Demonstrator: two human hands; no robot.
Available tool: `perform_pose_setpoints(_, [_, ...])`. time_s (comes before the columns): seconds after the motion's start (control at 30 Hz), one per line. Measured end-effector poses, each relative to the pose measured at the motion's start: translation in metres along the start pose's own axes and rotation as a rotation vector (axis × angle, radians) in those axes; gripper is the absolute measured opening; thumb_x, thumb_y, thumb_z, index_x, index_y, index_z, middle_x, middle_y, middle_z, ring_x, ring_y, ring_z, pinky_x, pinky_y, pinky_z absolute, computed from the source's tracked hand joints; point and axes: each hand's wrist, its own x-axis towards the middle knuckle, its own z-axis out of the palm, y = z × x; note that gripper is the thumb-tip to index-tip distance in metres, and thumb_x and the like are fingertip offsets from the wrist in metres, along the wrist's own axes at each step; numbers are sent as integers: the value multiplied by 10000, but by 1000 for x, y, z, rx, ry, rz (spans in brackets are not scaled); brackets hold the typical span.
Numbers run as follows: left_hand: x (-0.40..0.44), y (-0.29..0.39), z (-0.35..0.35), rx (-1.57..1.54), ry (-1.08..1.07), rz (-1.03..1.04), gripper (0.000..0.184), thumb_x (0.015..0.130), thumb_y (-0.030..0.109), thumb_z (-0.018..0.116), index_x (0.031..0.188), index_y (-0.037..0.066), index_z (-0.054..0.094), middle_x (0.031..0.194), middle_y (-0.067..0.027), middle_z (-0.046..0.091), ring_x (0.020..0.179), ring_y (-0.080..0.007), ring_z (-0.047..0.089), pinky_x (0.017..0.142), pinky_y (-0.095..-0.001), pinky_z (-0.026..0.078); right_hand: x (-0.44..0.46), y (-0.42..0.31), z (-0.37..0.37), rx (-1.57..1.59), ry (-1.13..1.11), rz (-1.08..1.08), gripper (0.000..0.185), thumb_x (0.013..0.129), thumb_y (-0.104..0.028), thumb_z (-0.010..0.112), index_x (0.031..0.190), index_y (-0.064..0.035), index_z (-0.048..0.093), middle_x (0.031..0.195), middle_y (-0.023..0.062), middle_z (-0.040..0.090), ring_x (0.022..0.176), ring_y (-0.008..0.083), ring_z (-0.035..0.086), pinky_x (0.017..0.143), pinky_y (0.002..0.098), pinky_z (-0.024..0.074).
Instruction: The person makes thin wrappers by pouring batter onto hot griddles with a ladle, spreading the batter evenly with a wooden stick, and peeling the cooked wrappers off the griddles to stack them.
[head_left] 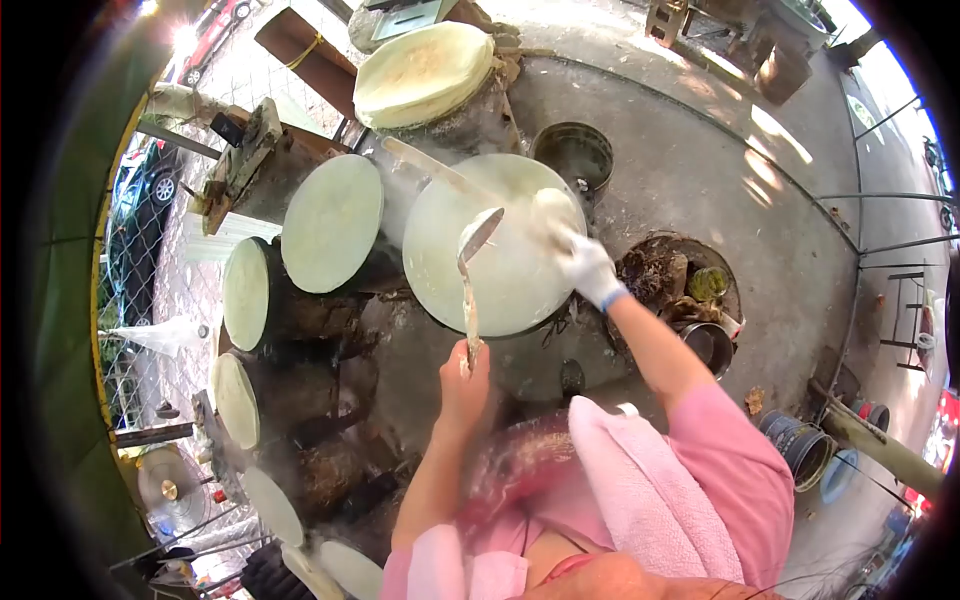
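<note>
My left hand (465, 385) grips the handle of a metal ladle (480, 238). Pale batter coats the ladle, which is over a wide round griddle (487, 290) covered with a pale, thin sheet. My right hand (590, 268), in a white glove and blurred by motion, is at the griddle's right side. A long flat wooden spatula (430, 166) runs from it across the far left part of the griddle. The glove seems closed around the near end. A blurred white shape (555, 208) lies just beyond my fingers; what it is I cannot tell.
A stack of flatbreads (425, 75) stands beyond the griddle. More round griddles (332, 222) curve along the left, with steam around them. A dark bucket (573, 155) is behind the griddle; a metal pot (706, 348) and a debris-filled round pit (655, 270) are to the right.
</note>
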Motion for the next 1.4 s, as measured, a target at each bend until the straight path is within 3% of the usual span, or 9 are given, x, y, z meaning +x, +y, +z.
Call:
perform_pose_setpoints(0.03, [10, -15, 9, -73, 19, 84, 195, 985, 176, 573, 850, 39, 543, 631, 36, 469, 527, -36, 422, 451, -235, 339, -30, -9, -7, 63, 98, -2, 528, 913, -313, 637, 1402, -150, 521, 1215, 147, 657, 990, 292, 676, 845, 369, 525])
perform_pose_setpoints(0.13, [29, 0, 25, -386, -53, -236, 207, 986, 187, 566, 840, 45, 526, 619, 18, 474, 469, -58, 427, 406, -244, 336, -118, -14, -19, 666, 191, 550, 484, 946, -260, 659, 1408, -174, 544, 968, 26, 678, 720, 111, 628, 621, 257, 498])
perform_pose_setpoints(0.23, [59, -18, 34, -518, -117, -270, 207, 981, 181, 563, 847, 27, 530, 615, -3, 483, 435, -83, 420, 384, -247, 332, -160, -41, -16, 666, 39, 970, 411, 969, -207, 640, 1371, -138, 584, 802, -71, 578, 539, 31, 441, 468, 214, 385])
perform_pose_setpoints(0.37, [65, -23, 32, -578, -109, -333, 206, 980, 171, 555, 850, 13, 536, 624, -11, 478, 443, -85, 405, 393, -240, 324, -162, -27, -25, 628, 5, 709, 423, 957, -261, 653, 1366, -169, 593, 774, -90, 562, 526, 30, 420, 474, 208, 377])
perform_pose_setpoints(0.53, [54, -25, 21, -585, -73, -340, 211, 981, 174, 554, 849, 10, 536, 625, -12, 472, 444, -87, 400, 394, -243, 323, -159, -24, -27, 731, -139, 928, 407, 951, -269, 653, 1347, -184, 611, 703, -82, 507, 523, 37, 421, 488, 195, 363])
perform_pose_setpoints(0.7, [65, -30, 10, -560, -70, -320, 215, 984, 176, 549, 838, 18, 536, 617, -12, 477, 447, -90, 405, 399, -245, 330, -142, -5, -20, 353, -46, 551, 461, 936, -327, 657, 1360, -160, 590, 792, -28, 630, 647, 80, 508, 596, 256, 439])
perform_pose_setpoints(0.93, [117, -45, 0, -648, -130, -246, 227, 998, 174, 525, 828, 24, 528, 610, -10, 479, 443, -97, 406, 405, -256, 328, -163, -47, -34, 15, -310, 555, 476, 950, -367, 619, 1395, -215, 549, 743, 54, 619, 647, 113, 514, 628, 300, 455])
perform_pose_setpoints(1.13, [137, -50, 5, -690, -281, -322, 218, 982, 129, 543, 802, 9, 514, 644, -26, 485, 481, -95, 410, 401, -252, 336, -241, -47, 0, 213, 92, 658, 482, 942, -288, 667, 1393, -157, 556, 791, -4, 653, 645, 51, 509, 605, 268, 464])
perform_pose_setpoints(1.4, [82, -53, 11, -1045, -154, -650, 180, 962, 40, 491, 790, 33, 441, 665, -23, 424, 510, -100, 385, 407, -254, 331, -230, -69, 82, 617, 94, 771, 418, 961, -271, 643, 1364, -170, 594, 732, -74, 546, 528, 26, 451, 490, 210, 423])
